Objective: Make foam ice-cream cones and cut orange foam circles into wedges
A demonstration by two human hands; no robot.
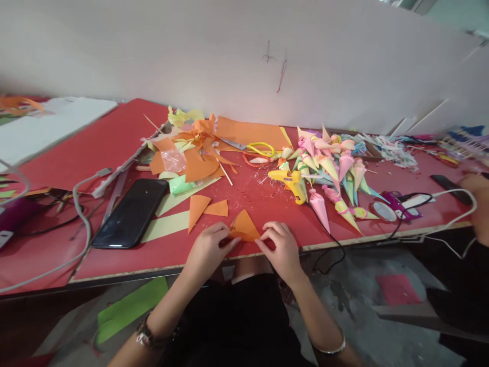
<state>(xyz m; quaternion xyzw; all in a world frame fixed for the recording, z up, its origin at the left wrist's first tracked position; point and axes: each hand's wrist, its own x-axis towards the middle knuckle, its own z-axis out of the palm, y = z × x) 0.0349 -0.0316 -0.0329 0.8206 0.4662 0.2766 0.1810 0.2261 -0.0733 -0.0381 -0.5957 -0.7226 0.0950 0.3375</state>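
Observation:
An orange paper piece, folded into a rough triangle, lies at the near edge of the red table. My left hand pinches its left corner with curled fingers. My right hand pinches its right corner the same way. Two more orange paper triangles lie flat just behind my left hand. A yellow glue gun rests further back, to the right of centre.
A black phone lies to the left beside pale yellow paper strips. Several pastel paper cones are piled at the right. Orange and yellow scraps with scissors lie at the back. Cables cross both ends. Another person's hand shows at far right.

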